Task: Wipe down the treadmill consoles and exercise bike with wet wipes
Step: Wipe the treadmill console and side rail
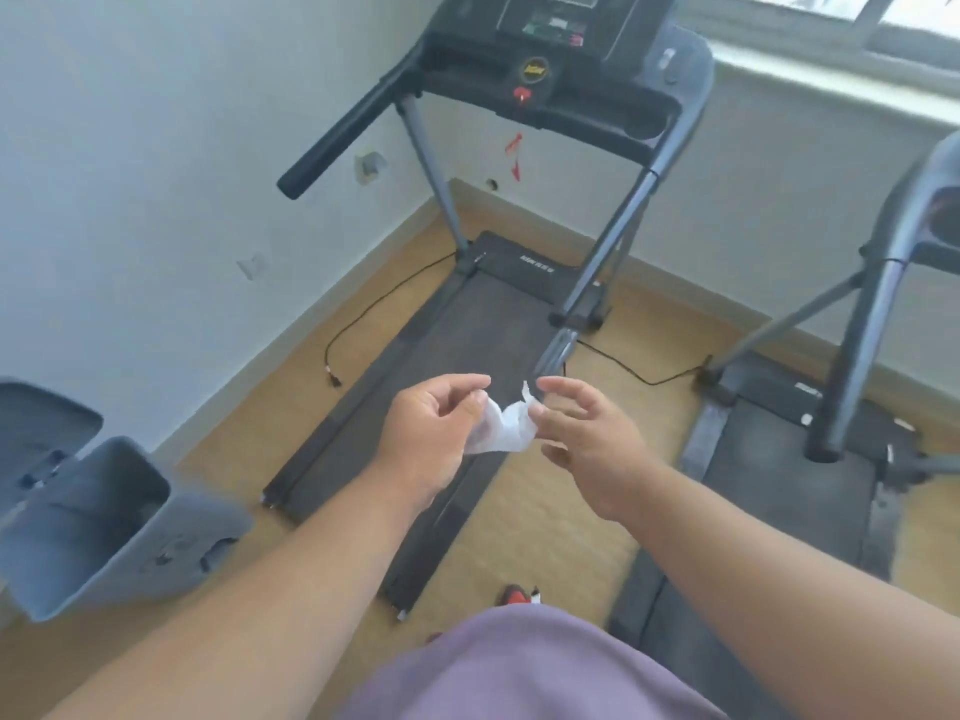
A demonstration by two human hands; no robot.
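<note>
Above the treadmill belt (457,356), both hands pinch one crumpled wet wipe (503,426): left hand (434,433) gripping its left edge, right hand (582,433) its right. Pulling it flat before reaching the console (561,28) ahead should give wider, cleaner contact.

White walls (156,174) meet a tan floor (545,522); daylight enters a window (841,23) at upper right.

Operator's forearms bare to the frame edge, no sleeves visible; left hand (434,433) and right hand (587,439) without gloves, rings or watch; mauve-purple garment (519,667) covers torso at lower centre; fabric plain, unmarked.
</note>
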